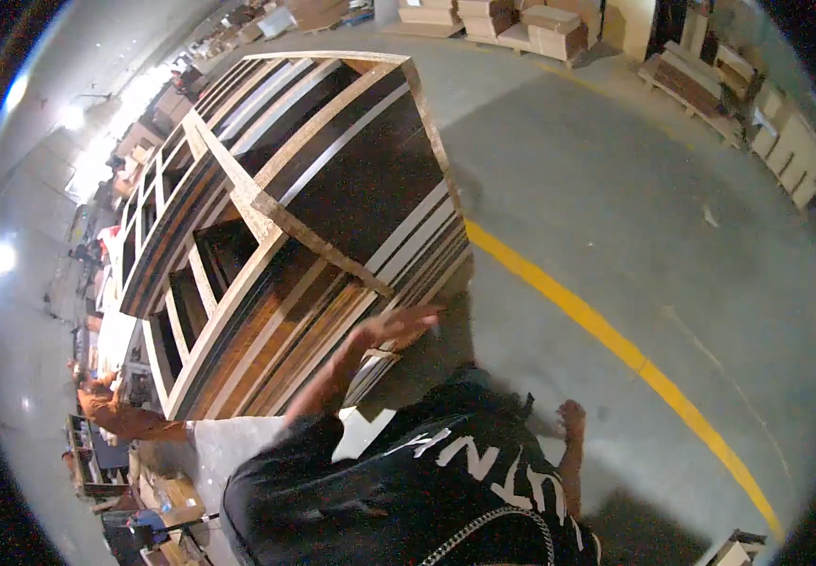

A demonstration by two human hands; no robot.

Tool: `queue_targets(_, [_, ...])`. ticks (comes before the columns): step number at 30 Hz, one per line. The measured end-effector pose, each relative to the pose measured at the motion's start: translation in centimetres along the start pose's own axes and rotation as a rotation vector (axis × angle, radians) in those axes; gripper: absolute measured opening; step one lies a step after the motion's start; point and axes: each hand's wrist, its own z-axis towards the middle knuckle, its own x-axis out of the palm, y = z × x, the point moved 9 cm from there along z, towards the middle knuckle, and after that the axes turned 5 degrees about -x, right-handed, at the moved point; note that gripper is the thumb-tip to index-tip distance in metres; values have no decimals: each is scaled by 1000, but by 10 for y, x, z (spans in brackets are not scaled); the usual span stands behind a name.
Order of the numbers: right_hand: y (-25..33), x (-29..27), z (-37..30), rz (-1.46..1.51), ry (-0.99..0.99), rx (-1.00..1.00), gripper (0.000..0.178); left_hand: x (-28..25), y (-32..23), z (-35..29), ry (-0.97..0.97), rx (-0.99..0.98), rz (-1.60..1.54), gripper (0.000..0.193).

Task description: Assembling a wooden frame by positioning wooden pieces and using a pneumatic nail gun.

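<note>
A tall stack of long boards (299,316) in brown, white, grey and black layers fills the left middle. Pale chipboard strips (229,179) cross its top and frame its sides. Beside the stack's near right corner is my left hand (398,328), its fingers stretched out and nothing seen in them. Whether it touches the boards I cannot tell. My right hand (573,415) hangs low by my right side over the grey floor, away from the stack. It is small and blurred here, so its fingers do not show clearly.
A yellow line (596,325) runs along the grey floor (559,179) right of the stack. Stacked cartons (554,33) stand at the back, with loaded pallets (691,90) at the far right. An orange shape (125,415) and crowded shelving (97,462) lie to the left.
</note>
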Motion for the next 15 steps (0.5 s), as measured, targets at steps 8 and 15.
queue_targets(8, [17,-47,3,-442,435,295,35,-203,-69,104,-144,195,-60,78])
queue_targets(15, [33,-86,40,-481,486,437,37,-162,-145,56,-405,42,-315,73])
